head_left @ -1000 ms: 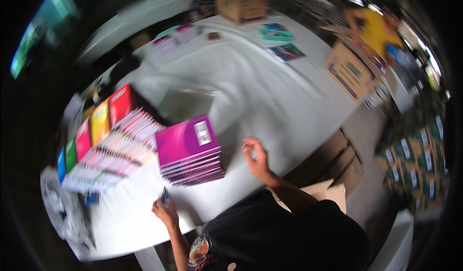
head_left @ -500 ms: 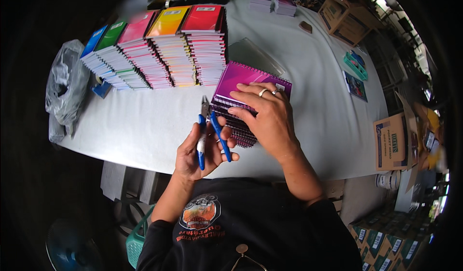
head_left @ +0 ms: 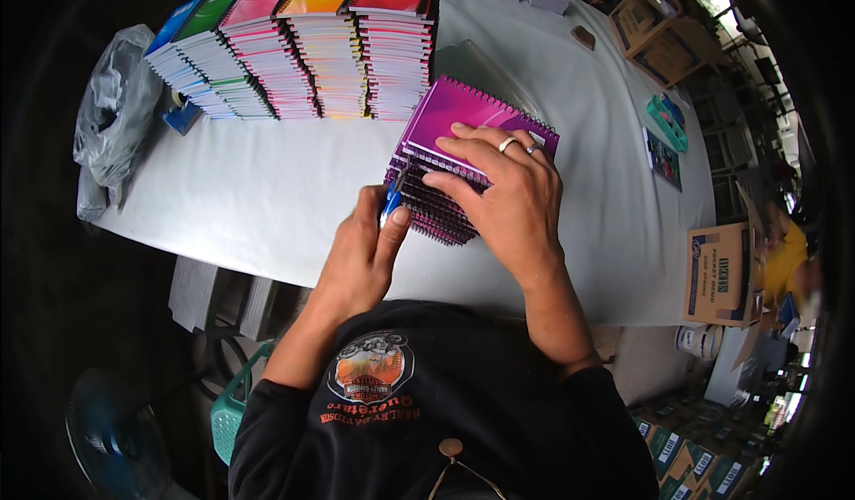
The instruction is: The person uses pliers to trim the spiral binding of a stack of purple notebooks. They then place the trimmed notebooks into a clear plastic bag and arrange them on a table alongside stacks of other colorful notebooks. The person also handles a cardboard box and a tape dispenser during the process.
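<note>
Head view, notebook stack (head_left: 445,144) under hands (head_left: 499,193)

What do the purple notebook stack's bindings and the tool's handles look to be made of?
Purple notebook stack: the bindings look like dark wire spirals, showing thin repeated loops along the edge; covers seem glossy card. Tool in the left hand: handles look like blue plastic or rubber, smooth; mostly hidden.

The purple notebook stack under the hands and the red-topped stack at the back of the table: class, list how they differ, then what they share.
The purple notebook stack lies alone and skewed near the table edge; the red-topped stack stands in a row with others. The right hand presses on the purple one while the left hand brings blue-handled pliers to its coils; the red-topped one is untouched. Both are spiral-bound.
</note>
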A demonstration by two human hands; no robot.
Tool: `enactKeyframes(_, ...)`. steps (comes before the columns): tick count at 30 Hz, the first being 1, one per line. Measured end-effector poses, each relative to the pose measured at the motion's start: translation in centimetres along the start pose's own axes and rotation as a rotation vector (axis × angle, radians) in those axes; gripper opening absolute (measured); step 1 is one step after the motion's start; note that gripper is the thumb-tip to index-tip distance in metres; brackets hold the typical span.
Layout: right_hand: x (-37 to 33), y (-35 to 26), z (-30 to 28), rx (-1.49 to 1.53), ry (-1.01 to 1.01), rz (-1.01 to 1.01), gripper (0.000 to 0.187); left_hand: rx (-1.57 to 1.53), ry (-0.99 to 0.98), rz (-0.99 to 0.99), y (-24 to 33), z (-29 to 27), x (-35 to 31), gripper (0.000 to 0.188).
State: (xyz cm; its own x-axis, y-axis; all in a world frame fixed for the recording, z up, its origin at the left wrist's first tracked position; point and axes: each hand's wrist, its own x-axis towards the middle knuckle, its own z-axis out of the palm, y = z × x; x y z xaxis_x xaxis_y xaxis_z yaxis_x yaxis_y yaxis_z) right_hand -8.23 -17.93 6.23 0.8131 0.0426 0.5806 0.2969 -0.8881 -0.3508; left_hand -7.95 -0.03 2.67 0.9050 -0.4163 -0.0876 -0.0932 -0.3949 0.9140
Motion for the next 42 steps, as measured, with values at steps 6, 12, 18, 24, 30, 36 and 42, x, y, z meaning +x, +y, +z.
enactKeyframes(6, 0.2, -0.2, 0.2, -0.084, 0.001, -0.031, 0.03, -1.401, -0.552, -0.133, -2.8, 0.1, -0.4, 0.06)
enactKeyframes(12, 0.1, -0.3, 0.1, -0.104, 0.002, -0.042, 0.029, -1.748, -0.703, -0.124, -3.7, 0.3, 0.5, 0.062)
enactKeyframes(18, 0.0, -0.1, 0.2, -0.105, 0.016, -0.075, 0.028, -1.752, -0.704, -0.217, -3.1, -0.1, 0.6, 0.059)
enactKeyframes(24, 0.0, -0.5, 0.3, -0.151, 0.002, -0.048, 0.028, -0.478, -0.174, -0.171, -1.5, -0.2, -0.9, 0.051)
enactKeyframes(30, -0.2, -0.1, 0.5, -0.171, 0.007, -0.074, 0.028, -1.451, -0.456, -0.33, -1.1, -0.8, -0.4, 0.058)
enactKeyframes(36, -0.3, 0.2, 0.7, -0.162, 0.017, -0.1, 0.028, -1.744, -0.726, -0.155, -3.5, -0.8, 0.7, 0.058)
enactKeyframes(42, -0.3, 0.1, 0.7, -0.17, 0.026, -0.106, 0.028, -1.442, -0.49, -0.341, -2.5, -0.8, 0.4, 0.059)
